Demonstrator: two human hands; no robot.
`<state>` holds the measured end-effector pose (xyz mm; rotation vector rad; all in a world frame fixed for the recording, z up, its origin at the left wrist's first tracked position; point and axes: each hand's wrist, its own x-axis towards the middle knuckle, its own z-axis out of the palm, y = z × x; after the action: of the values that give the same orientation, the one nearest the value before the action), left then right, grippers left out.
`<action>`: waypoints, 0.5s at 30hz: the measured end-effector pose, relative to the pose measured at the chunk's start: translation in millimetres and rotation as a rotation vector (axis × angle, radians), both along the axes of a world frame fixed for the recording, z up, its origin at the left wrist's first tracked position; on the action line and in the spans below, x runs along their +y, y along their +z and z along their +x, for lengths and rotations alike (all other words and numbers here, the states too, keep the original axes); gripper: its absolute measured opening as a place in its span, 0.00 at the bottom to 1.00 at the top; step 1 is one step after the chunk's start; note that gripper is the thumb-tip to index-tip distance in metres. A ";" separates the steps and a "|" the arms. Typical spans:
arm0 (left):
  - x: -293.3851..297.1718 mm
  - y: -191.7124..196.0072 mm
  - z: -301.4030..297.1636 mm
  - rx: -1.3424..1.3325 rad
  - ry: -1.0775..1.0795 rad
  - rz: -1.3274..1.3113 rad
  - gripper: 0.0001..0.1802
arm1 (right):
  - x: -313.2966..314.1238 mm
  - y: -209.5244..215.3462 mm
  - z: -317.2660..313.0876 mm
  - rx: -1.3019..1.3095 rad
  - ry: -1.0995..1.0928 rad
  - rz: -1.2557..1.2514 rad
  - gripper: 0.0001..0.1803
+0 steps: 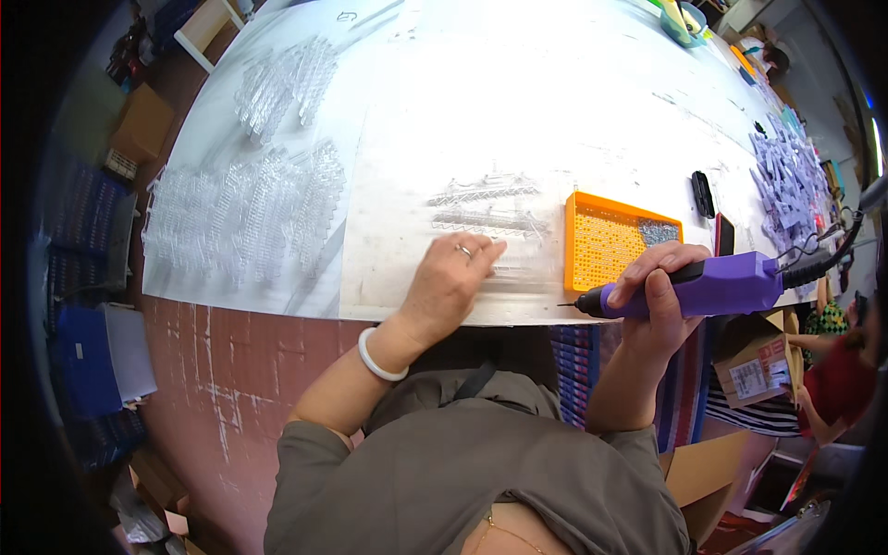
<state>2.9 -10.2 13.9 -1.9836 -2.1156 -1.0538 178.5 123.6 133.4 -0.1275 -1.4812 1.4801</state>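
Your left hand (450, 277) lies palm-down on the white table (518, 111), fingers stretched toward the clear plastic strips (487, 222) just past your fingertips, wrist bent back. Your right hand (659, 301) is wrapped tight around the purple electric screwdriver (712, 285), held level at the table's near edge, tip pointing left, just below the orange tray (610, 242).

The person wears an olive-grey short-sleeved top (481, 462), a white bangle (377, 359) on the left wrist, a ring (465, 250), and a thin neck chain (509, 534).
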 end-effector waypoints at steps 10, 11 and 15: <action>39.3 8.7 -35.8 0.049 0.055 -0.160 0.31 | 10.1 -13.2 14.8 -0.016 -0.029 -0.074 0.11; 39.1 7.6 -34.6 0.084 0.051 -0.117 0.31 | 9.7 -13.5 15.3 -0.039 -0.039 -0.061 0.11; 39.4 19.7 -26.0 0.058 0.088 -0.126 0.28 | 9.3 -15.9 19.5 -0.133 -0.076 -0.112 0.11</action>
<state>-23.1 29.2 33.6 -1.9267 -2.2672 -0.8583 197.9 132.9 117.5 -0.3528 -1.4818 1.5166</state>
